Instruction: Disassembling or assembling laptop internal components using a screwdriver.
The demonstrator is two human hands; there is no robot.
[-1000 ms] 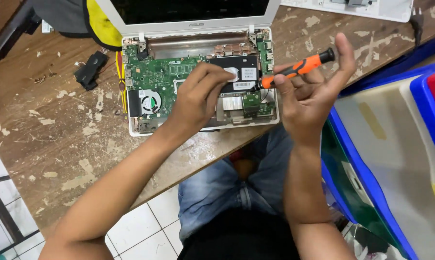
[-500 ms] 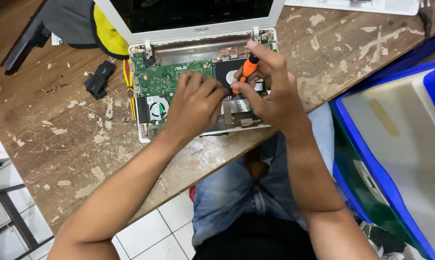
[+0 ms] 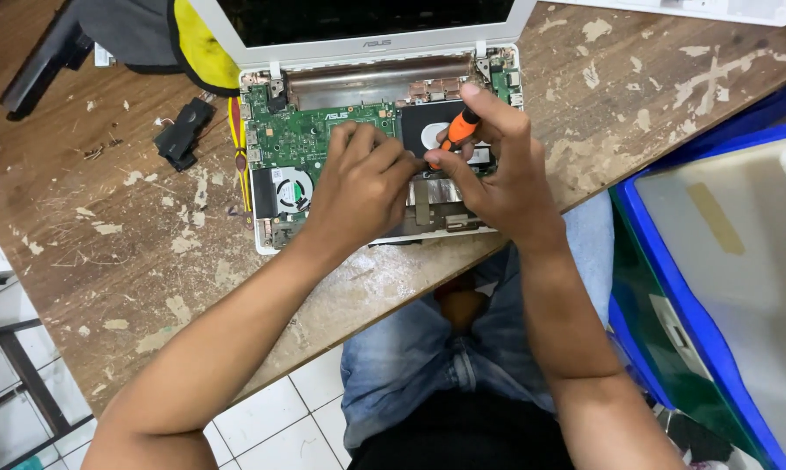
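An opened white laptop (image 3: 371, 52) lies on the worn wooden table (image 3: 105, 252), its green circuit board (image 3: 293, 139) and round fan (image 3: 293, 189) bare. My right hand (image 3: 493, 165) is closed around an orange-handled screwdriver (image 3: 459, 130), held nearly upright with its tip down on the black part of the board. My left hand (image 3: 358, 187) rests on the board just left of the tip, fingers curled and pressing beside it. Both hands touch each other over the middle of the laptop.
A small black part (image 3: 182, 132) lies left of the laptop. A grey and yellow cloth bag (image 3: 162, 35) sits at the back left. Blue plastic crates (image 3: 715, 261) stand close on the right. The table edge runs diagonally above my knees in jeans (image 3: 428, 357).
My right hand swung the screwdriver from level, out to the right, down to upright on the board. My left hand stayed on the board. The view drifted slightly.
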